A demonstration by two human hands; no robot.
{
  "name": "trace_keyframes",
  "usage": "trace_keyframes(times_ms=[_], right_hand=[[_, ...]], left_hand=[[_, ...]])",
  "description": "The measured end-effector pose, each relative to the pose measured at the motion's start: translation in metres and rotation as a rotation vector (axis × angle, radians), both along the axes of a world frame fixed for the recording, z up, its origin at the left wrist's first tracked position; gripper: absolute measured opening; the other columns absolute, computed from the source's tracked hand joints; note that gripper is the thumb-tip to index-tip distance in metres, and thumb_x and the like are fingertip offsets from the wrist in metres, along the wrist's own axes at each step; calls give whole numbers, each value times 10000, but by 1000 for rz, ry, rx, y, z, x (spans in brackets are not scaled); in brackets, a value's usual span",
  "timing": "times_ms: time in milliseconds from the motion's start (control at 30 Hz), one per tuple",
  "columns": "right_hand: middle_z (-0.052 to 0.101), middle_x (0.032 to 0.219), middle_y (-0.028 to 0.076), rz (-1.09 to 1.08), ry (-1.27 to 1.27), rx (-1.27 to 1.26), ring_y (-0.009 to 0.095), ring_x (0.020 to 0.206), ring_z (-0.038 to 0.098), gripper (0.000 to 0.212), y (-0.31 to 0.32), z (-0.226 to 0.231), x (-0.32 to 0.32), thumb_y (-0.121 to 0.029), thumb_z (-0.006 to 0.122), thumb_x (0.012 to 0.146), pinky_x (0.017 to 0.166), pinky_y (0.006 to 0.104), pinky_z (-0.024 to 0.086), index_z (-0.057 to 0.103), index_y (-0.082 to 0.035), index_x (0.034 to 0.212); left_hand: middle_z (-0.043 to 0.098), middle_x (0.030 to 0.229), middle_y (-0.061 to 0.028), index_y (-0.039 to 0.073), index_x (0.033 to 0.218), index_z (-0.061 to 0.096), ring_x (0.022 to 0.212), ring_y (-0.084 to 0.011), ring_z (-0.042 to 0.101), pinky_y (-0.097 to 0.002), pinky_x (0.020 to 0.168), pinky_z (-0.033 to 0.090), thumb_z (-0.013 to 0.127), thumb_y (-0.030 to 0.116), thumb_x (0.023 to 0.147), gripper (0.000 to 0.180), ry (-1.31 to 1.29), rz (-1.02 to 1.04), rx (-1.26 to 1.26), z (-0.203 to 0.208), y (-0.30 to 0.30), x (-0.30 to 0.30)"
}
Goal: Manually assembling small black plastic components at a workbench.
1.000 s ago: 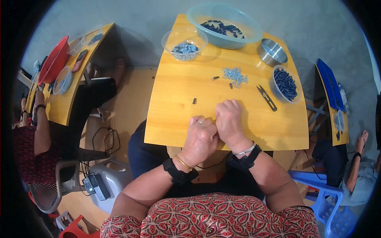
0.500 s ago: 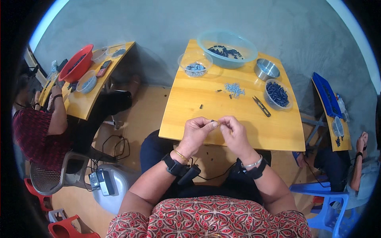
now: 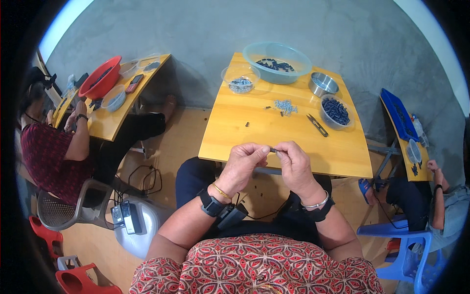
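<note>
Pinched between both hands, just over the table's near edge, is a small dark cylindrical piece (image 3: pixel 273 150). My left hand (image 3: pixel 243 164) grips one end with thumb and forefinger. The other end is between the fingertips of my right hand (image 3: pixel 295 166). Farther up the yellow wooden table (image 3: pixel 230 127) lies a loose pile of tiny light-blue pieces (image 3: pixel 285 107), with a few dark pieces beside it. One dark piece (image 3: pixel 247 124) lies alone nearer to me. Black thread snips (image 3: pixel 317 125) rest right of the pile, next to a clear tub of dark pieces (image 3: pixel 335 111).
At the back stand a big pale-blue basin (image 3: pixel 303 68), a clear bowl (image 3: pixel 229 73) of light-blue pieces and a steel bowl (image 3: pixel 323 89). Co-workers sit at tables on both sides; the left one holds a red basin (image 3: pixel 111 81). A blue plastic stool (image 3: pixel 411 245) stands right.
My hands have drawn slightly apart, and the dark piece now shows between the fingertips. The view has shifted a little. The right-hand co-worker's hands have moved nearer their table.
</note>
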State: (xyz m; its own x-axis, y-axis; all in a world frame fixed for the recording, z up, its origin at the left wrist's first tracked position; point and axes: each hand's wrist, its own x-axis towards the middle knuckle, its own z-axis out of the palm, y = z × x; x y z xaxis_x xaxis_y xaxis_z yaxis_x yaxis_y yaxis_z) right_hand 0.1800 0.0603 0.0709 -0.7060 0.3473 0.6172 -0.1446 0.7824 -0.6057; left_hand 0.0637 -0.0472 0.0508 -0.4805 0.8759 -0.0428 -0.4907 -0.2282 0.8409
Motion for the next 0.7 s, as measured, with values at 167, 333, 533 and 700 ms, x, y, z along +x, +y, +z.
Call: trace_keyframes(times_ms=[167,333,533,700], right_hand=[[546,781,158,29,-20,-22,330,727,562,93,-3,5,6,15,495,814,639,364,456,511,-13,901],[575,793,140,87,0,20,279,737,595,90,-4,11,8,25,492,827,635,317,470,532,-14,897],[594,809,65,51,-32,-225,109,713,570,108,2,3,15,-15,511,861,665,232,468,553,3,959],[589,799,84,81,-55,-174,149,714,577,125,-9,9,19,-4,558,813,655,251,466,551,0,937]], left_hand=[[572,671,-9,29,794,616,623,-95,534,-249,642,474,592,150,856,138,99,-9,-37,6,-8,3],[572,672,-14,30,767,613,632,-103,543,-251,640,477,603,142,847,138,54,-61,-7,3,-16,1],[569,671,-16,39,758,612,634,-108,549,-249,630,476,616,142,837,131,14,-45,12,8,-22,8],[568,676,-14,40,755,610,624,-102,538,-247,625,473,616,143,838,132,37,-39,-4,7,-22,11]])
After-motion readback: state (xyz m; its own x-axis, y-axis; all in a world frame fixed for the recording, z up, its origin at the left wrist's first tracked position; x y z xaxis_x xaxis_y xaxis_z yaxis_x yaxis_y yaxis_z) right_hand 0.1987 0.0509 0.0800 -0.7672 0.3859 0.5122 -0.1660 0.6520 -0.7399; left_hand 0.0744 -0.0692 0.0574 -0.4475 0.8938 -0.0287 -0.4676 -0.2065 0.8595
